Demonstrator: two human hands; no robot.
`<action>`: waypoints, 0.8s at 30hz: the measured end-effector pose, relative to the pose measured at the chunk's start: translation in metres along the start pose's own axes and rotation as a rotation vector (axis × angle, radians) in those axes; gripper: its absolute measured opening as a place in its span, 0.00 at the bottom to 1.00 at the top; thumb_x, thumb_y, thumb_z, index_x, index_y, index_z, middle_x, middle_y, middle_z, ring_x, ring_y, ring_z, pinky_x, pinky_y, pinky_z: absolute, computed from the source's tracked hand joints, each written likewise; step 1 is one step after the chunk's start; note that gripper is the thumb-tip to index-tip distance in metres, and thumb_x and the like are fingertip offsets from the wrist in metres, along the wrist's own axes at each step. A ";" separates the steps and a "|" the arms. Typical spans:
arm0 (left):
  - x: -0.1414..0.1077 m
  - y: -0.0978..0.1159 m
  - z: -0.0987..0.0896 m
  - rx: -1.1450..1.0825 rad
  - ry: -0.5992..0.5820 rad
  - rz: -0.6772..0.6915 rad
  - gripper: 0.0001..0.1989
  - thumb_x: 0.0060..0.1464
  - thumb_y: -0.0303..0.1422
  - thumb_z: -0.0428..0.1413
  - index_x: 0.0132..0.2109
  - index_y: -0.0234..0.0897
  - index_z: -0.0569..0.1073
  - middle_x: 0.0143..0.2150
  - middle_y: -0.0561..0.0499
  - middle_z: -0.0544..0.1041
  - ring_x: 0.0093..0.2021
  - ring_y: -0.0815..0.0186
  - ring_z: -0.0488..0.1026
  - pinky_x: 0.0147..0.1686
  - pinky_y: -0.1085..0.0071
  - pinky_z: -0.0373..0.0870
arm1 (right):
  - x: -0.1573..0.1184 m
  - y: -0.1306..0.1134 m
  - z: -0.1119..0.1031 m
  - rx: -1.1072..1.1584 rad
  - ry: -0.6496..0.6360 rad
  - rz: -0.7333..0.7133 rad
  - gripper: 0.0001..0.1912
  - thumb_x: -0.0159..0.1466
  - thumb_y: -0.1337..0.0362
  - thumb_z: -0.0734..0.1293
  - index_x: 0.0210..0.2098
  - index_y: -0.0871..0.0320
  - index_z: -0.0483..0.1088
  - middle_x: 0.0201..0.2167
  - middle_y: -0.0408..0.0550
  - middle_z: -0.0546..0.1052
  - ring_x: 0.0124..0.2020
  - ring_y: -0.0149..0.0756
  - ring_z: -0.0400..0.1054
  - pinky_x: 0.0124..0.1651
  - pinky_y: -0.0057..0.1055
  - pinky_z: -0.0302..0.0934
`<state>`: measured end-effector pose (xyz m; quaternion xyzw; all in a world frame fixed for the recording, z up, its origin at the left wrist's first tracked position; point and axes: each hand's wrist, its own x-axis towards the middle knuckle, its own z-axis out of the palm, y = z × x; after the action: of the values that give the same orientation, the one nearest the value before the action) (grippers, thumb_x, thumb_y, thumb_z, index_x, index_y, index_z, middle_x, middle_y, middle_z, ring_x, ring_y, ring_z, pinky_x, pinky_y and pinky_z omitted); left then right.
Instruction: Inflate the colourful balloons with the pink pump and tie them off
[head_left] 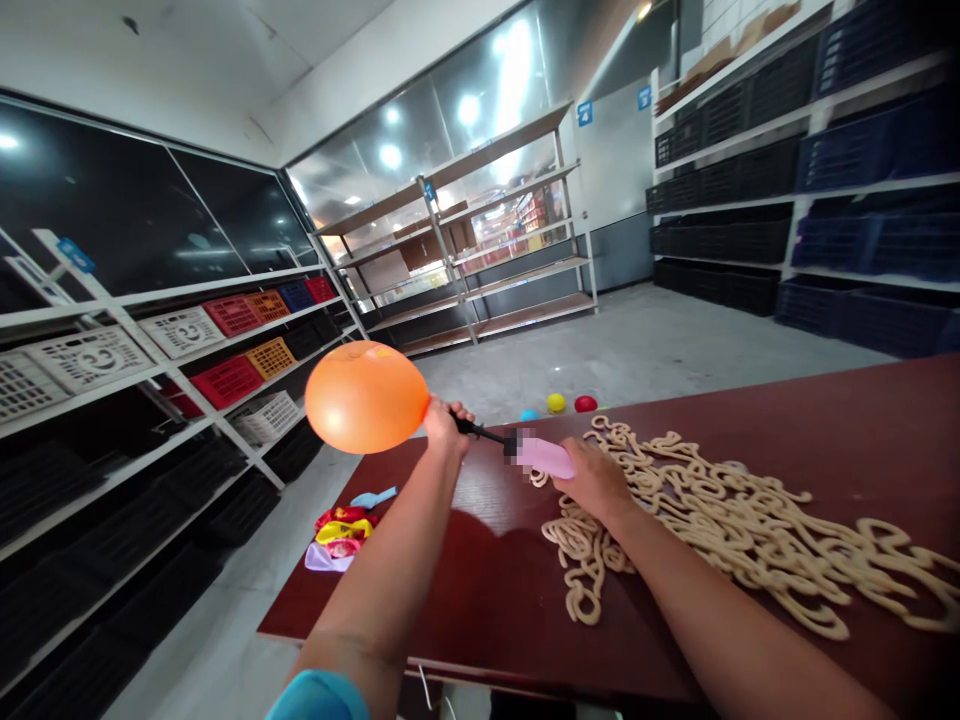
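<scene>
An inflated orange balloon (pixel 367 397) is at the left of the table, above its far edge. My left hand (pixel 446 425) is closed around the balloon's neck, where it meets the black end of a balloon pump. The fingers hide the join itself. My right hand (pixel 596 482) grips the pink part of the balloon pump (pixel 547 457), and the pump's dark rod spans the gap between my hands. Beneath and beside my right hand lies a heap of beige rope-like loops and hooks (pixel 720 510). Several uninflated balloons (pixel 345 530) in blue, red, yellow and lilac lie left of my left forearm.
The dark red table (pixel 480 600) runs off to the right. Blue, yellow and red round things (pixel 556 402) show on the floor past its far edge. Shelves with crates (pixel 232 315) stand left, more crate shelves (pixel 720 240) right, and a metal rack (pixel 517 270) at the back.
</scene>
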<state>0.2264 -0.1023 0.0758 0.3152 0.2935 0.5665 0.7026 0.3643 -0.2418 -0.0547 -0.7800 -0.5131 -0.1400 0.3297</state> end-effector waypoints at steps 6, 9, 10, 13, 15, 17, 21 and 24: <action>-0.017 -0.044 0.007 -0.038 0.036 -0.095 0.16 0.54 0.40 0.46 0.24 0.38 0.51 0.17 0.57 0.55 0.15 0.73 0.54 0.17 0.74 0.55 | 0.000 0.000 -0.001 -0.017 -0.024 -0.010 0.14 0.48 0.62 0.67 0.34 0.56 0.63 0.30 0.45 0.70 0.33 0.37 0.64 0.32 0.29 0.50; -0.014 -0.033 0.004 -0.036 0.028 -0.060 0.15 0.54 0.39 0.47 0.24 0.39 0.51 0.17 0.57 0.56 0.15 0.73 0.55 0.17 0.73 0.56 | 0.000 -0.002 -0.005 0.010 -0.023 -0.022 0.14 0.49 0.63 0.66 0.36 0.56 0.64 0.31 0.45 0.70 0.34 0.36 0.64 0.33 0.29 0.50; -0.011 -0.025 0.002 -0.033 0.025 -0.041 0.15 0.54 0.39 0.47 0.24 0.39 0.51 0.17 0.57 0.56 0.15 0.73 0.54 0.17 0.73 0.56 | 0.000 -0.002 -0.007 0.021 -0.027 -0.022 0.14 0.49 0.64 0.66 0.37 0.56 0.64 0.31 0.45 0.70 0.34 0.36 0.64 0.33 0.29 0.50; 0.000 0.012 -0.005 -0.026 0.032 0.017 0.15 0.54 0.38 0.47 0.25 0.39 0.51 0.17 0.58 0.55 0.14 0.74 0.54 0.17 0.74 0.56 | 0.001 -0.004 -0.011 0.032 -0.028 -0.023 0.15 0.49 0.65 0.66 0.37 0.55 0.64 0.31 0.45 0.71 0.34 0.36 0.64 0.32 0.29 0.50; 0.008 0.042 -0.010 -0.019 0.043 0.052 0.15 0.54 0.38 0.47 0.25 0.38 0.51 0.17 0.59 0.54 0.14 0.74 0.53 0.17 0.74 0.56 | 0.002 -0.005 -0.012 0.029 -0.010 -0.028 0.15 0.49 0.65 0.65 0.37 0.55 0.64 0.30 0.45 0.71 0.33 0.37 0.64 0.33 0.29 0.50; 0.014 0.068 -0.013 -0.005 0.036 0.081 0.14 0.55 0.37 0.46 0.25 0.38 0.51 0.17 0.59 0.53 0.14 0.74 0.52 0.16 0.75 0.55 | 0.004 -0.006 -0.011 0.038 0.006 -0.041 0.14 0.50 0.65 0.65 0.37 0.56 0.64 0.30 0.45 0.71 0.34 0.37 0.64 0.34 0.30 0.51; 0.021 0.088 -0.012 0.024 0.018 0.115 0.15 0.55 0.36 0.46 0.25 0.38 0.50 0.17 0.59 0.53 0.13 0.75 0.52 0.15 0.75 0.53 | 0.005 -0.007 -0.008 0.051 0.026 -0.050 0.12 0.50 0.66 0.65 0.35 0.56 0.64 0.30 0.46 0.71 0.35 0.38 0.64 0.35 0.30 0.52; 0.017 0.066 -0.007 0.006 0.047 0.106 0.17 0.55 0.40 0.45 0.24 0.38 0.49 0.17 0.59 0.53 0.13 0.75 0.52 0.15 0.76 0.53 | 0.003 -0.004 -0.006 0.040 0.007 -0.012 0.13 0.48 0.66 0.66 0.34 0.56 0.63 0.30 0.45 0.70 0.34 0.37 0.64 0.32 0.29 0.51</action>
<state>0.1835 -0.0739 0.1216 0.3191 0.2947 0.6091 0.6636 0.3629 -0.2422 -0.0470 -0.7697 -0.5193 -0.1346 0.3460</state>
